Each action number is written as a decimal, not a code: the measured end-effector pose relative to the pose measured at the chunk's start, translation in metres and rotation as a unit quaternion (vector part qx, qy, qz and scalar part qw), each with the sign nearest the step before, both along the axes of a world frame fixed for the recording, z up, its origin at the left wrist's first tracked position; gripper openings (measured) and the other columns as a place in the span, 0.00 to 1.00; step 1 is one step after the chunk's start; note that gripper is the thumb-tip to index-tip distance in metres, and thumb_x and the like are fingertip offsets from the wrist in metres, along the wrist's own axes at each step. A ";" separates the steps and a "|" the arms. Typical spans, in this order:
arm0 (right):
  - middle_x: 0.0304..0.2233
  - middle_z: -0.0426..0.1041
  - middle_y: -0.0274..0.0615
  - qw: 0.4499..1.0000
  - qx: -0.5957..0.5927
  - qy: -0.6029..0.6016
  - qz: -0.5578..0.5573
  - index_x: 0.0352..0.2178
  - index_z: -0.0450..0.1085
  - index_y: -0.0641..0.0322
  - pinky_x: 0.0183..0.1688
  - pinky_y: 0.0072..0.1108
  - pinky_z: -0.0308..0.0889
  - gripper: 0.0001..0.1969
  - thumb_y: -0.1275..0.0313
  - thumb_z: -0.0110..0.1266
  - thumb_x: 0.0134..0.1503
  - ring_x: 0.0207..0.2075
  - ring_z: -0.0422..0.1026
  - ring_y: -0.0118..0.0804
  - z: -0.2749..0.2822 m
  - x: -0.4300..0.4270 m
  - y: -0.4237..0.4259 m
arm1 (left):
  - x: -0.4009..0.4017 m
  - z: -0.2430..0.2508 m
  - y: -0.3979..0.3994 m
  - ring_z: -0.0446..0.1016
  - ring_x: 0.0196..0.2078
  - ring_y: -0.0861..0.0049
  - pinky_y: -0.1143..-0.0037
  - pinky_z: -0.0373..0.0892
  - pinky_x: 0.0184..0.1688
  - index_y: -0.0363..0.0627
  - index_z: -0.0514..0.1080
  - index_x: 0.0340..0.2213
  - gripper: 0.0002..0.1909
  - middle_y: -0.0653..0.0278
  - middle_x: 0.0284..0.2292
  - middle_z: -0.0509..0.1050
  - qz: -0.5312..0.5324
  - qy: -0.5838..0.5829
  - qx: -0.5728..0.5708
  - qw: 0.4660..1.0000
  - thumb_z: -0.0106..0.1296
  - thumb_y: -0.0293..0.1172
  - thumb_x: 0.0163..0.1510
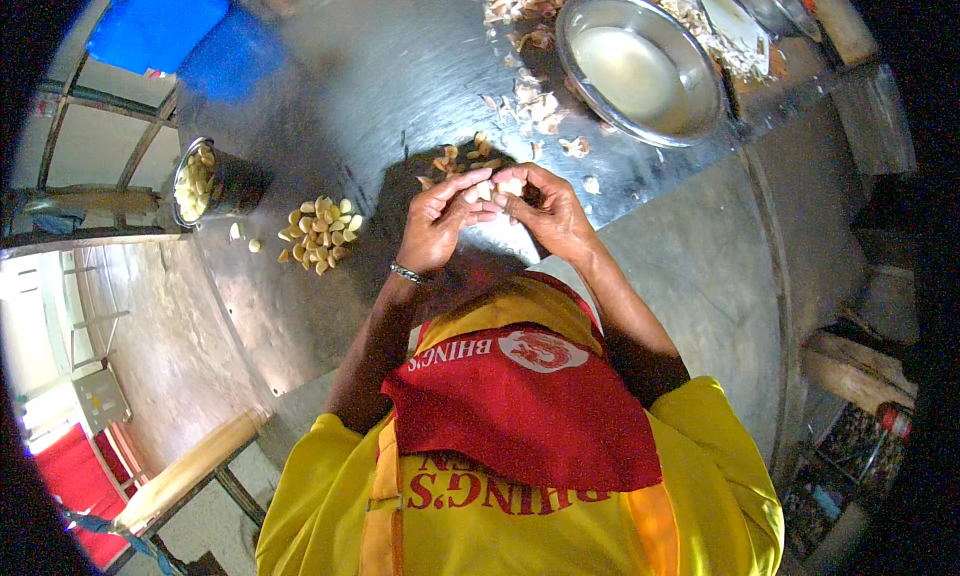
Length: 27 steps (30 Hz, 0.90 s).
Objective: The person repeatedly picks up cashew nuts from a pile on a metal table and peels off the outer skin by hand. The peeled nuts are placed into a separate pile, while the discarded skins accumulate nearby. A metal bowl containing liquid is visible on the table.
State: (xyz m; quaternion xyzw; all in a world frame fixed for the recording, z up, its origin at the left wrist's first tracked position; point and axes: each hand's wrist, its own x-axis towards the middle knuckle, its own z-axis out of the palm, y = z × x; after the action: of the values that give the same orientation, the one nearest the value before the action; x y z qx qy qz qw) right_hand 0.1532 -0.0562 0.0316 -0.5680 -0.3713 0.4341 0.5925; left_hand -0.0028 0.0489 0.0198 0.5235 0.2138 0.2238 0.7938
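Note:
My left hand [444, 220] and my right hand [551, 208] meet over the near edge of a metal table [330, 73]. Pale garlic pieces [496, 189] are pinched between the fingertips of both; whether they are one clove or several, I cannot tell. Just beyond my fingers lie unpeeled garlic cloves [450, 158], partly hidden by the hands. To the left of my left hand sits a heap of garlic cloves [321, 233], with a few loose peeled cloves [255, 244] beside it. A metal container [214, 186] farther left holds peeled cloves.
A steel bowl [566, 58] with cloudy liquid stands at the back right, garlic skins [536, 107] scattered around it. Behind it are a white board [731, 13] and another metal bowl [776, 2]. A blue plastic container [161, 21] is at the far left.

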 end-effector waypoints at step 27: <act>0.31 0.72 0.29 1.000 0.004 -0.023 0.019 0.41 0.72 0.62 0.34 0.14 0.64 0.13 0.80 0.57 0.51 0.30 0.66 0.19 -0.007 0.000 -0.004 | 0.009 -0.007 -0.013 0.69 0.31 0.85 0.83 0.65 0.32 0.34 0.70 0.46 0.14 0.67 0.35 0.74 0.094 -0.048 -0.041 0.994 0.46 0.26 0.59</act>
State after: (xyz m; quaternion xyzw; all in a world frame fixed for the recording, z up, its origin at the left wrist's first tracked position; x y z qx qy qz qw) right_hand 0.1531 -0.0604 0.0246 -0.5682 -0.3972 0.4309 0.5778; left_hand 0.0066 0.0361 0.0126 0.4563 0.2330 0.3135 0.7995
